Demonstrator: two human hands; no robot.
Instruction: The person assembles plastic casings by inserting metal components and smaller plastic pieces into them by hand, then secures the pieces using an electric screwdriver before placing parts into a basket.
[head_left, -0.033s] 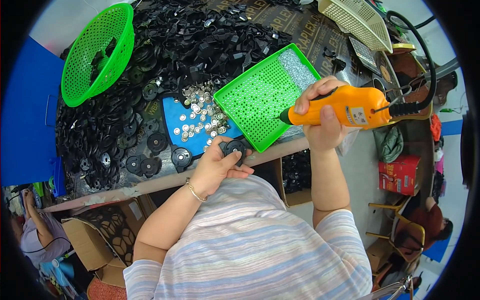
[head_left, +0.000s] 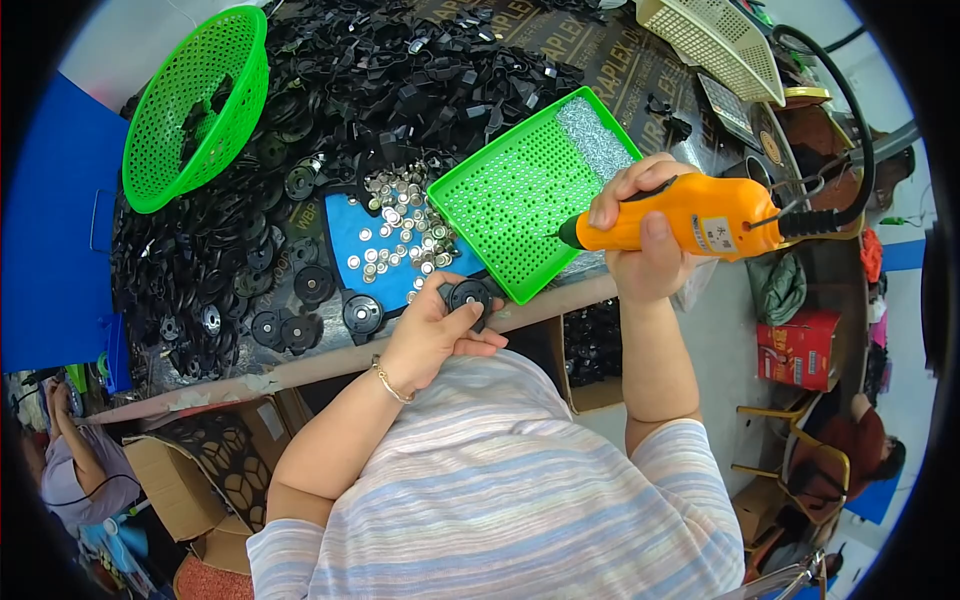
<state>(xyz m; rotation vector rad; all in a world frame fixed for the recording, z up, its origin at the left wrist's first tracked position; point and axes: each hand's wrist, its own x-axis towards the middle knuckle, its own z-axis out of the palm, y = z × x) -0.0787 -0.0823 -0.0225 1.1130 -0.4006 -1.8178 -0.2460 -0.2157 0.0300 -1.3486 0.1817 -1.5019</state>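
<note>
Between the thumb and fingers of my left hand (head_left: 430,335) is a round black plastic part (head_left: 468,296), held at the table's front edge. My right hand (head_left: 648,225) is wrapped round an orange electric screwdriver (head_left: 690,217), whose dark nose points left over a green perforated tray (head_left: 510,190). Small silvery screws (head_left: 597,140) are heaped at the tray's far right end. Left of the tray, round metal pieces (head_left: 405,225) lie scattered on a blue mat (head_left: 348,235). More round black parts (head_left: 362,314) rest by the edge, left of my left hand.
A large pile of black parts (head_left: 400,90) covers the table's left and back. Beside it leans a green round basket (head_left: 250,90); a cream basket (head_left: 735,50) stands far right. The screwdriver's black cable (head_left: 865,130) loops at right. Cardboard boxes (head_left: 175,485) sit below. Other people are nearby.
</note>
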